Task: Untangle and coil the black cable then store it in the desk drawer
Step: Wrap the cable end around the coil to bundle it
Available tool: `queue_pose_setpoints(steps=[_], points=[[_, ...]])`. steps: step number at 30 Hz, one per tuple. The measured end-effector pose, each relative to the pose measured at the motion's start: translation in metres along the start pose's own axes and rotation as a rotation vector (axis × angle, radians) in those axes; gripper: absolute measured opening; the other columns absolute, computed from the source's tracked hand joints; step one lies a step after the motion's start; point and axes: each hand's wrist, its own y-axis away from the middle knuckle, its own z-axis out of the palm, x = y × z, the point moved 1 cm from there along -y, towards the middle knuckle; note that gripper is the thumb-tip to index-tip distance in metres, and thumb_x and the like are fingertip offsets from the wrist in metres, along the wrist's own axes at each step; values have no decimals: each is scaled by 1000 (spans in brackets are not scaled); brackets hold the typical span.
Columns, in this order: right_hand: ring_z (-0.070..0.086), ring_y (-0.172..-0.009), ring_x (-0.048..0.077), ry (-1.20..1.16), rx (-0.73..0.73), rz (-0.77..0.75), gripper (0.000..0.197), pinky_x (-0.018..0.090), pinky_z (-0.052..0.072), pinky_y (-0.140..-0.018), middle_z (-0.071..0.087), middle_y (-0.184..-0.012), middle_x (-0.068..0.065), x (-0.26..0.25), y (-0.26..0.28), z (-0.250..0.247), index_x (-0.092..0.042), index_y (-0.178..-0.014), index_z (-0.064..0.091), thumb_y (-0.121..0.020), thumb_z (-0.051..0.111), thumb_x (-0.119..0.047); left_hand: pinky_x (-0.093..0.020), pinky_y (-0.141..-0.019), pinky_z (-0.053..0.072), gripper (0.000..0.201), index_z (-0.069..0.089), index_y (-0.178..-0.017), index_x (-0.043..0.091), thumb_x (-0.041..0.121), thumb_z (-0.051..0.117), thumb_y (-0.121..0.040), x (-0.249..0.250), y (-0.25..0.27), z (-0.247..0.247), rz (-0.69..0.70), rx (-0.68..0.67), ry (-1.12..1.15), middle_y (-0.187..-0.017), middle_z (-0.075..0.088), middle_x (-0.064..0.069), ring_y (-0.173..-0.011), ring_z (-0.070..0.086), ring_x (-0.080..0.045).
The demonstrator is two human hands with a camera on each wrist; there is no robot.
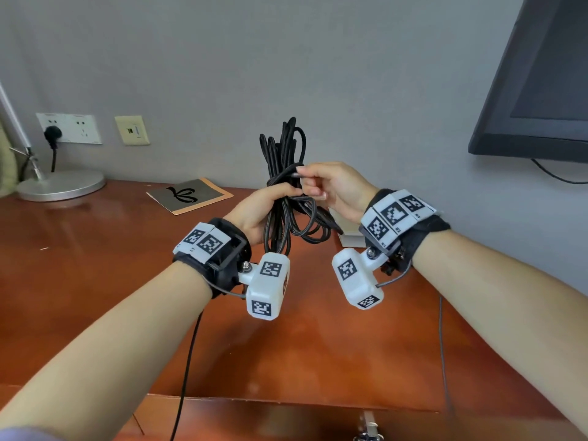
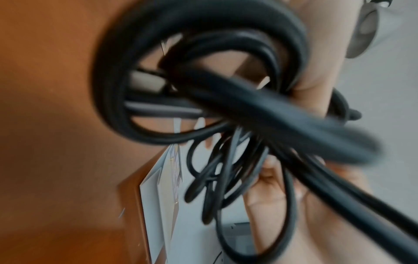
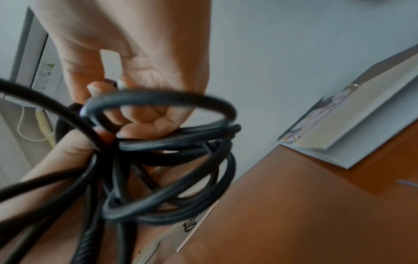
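The black cable [image 1: 281, 148] is gathered into a long bundle of loops held upright above the desk. My left hand [image 1: 265, 205] grips the bundle round its middle, with loops sticking up above the fist and hanging below it. My right hand [image 1: 321, 183] pinches the cable's end between thumb and fingers, just right of the bundle, with a strand wrapped across the middle. In the left wrist view the loops [image 2: 203, 100] fill the frame, blurred. In the right wrist view the coils [image 3: 172, 151] hang below the pinching fingers [image 3: 95, 89]. The drawer front [image 1: 286, 421] lies at the bottom edge, below the desk's lip.
The red-brown desk [image 1: 95, 265] holds a dark booklet [image 1: 191, 195], a lamp base [image 1: 60, 186] at the far left and a white box [image 1: 350, 237] behind my right wrist. Wall sockets [image 1: 68, 128] sit at the back left. A monitor [image 1: 541, 90] hangs on the right.
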Motion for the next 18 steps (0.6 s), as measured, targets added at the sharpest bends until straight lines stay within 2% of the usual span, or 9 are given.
queue_pose_setpoints(steps=[3, 6, 8, 9, 11, 13, 16, 18], points=[[25, -36, 4, 34, -5, -13, 21, 16, 19, -41, 36, -48, -6, -3, -3, 0, -6, -78, 58, -95, 46, -13, -21, -56, 55, 33, 69, -83, 6, 4, 38, -94, 1, 4, 6, 47, -19, 55, -76, 73, -5, -65, 69, -14], [22, -31, 3, 114, 23, -11, 28, 18, 14, -38, 32, -41, -8, -3, -8, -1, -10, -68, 55, -94, 48, -16, -17, -52, 54, 18, 61, -88, 3, 4, 45, -93, 2, 2, 5, 75, 89, 88, -68, 70, -4, -57, 66, -11], [20, -30, 4, 201, 94, -21, 34, 20, 16, -37, 27, -36, -11, -1, -11, -8, -12, -59, 46, -93, 49, -16, -17, -50, 53, 8, 60, -89, 2, 4, 53, -89, 4, 0, 0, 80, 190, 109, -68, 68, -6, -53, 63, -11], [20, -30, 5, 174, 147, -27, 35, 22, 18, -41, 27, -35, -11, 0, -11, -15, -12, -58, 43, -92, 48, -13, -17, -48, 52, 7, 60, -86, 2, 5, 55, -89, 6, 0, -4, 90, 239, 140, -67, 68, -7, -49, 61, -11], [26, -36, 6, 89, 208, -58, 33, 25, 23, -50, 33, -41, -8, 2, -7, -33, -13, -61, 43, -94, 47, -11, -18, -46, 52, 14, 60, -80, 4, 8, 53, -91, 12, 2, -17, 132, 347, 227, -66, 66, -5, -45, 59, -10], [34, -46, 9, 191, 170, -72, 24, 23, 33, -53, 43, -56, -3, 0, -1, -43, -12, -73, 51, -96, 48, -16, -17, -50, 51, 18, 59, -78, 6, 11, 50, -93, 18, 6, -31, 165, 416, 215, -62, 64, -2, -43, 59, -8], [44, -52, 10, 476, 153, -120, 23, 20, 42, -52, 52, -67, 0, -7, 0, -34, -8, -87, 59, -96, 49, -26, -15, -49, 51, 16, 57, -80, 4, 9, 50, -93, 16, 9, -38, 154, 403, 136, -53, 64, 0, -42, 58, -7], [49, -58, 9, 526, 143, -182, 24, 18, 45, -56, 56, -72, -1, -12, -4, -18, -11, -85, 62, -96, 50, -29, -17, -49, 52, 8, 58, -85, 3, 5, 53, -91, 10, 8, -30, 148, 356, 96, -64, 66, -6, -47, 60, -10]])
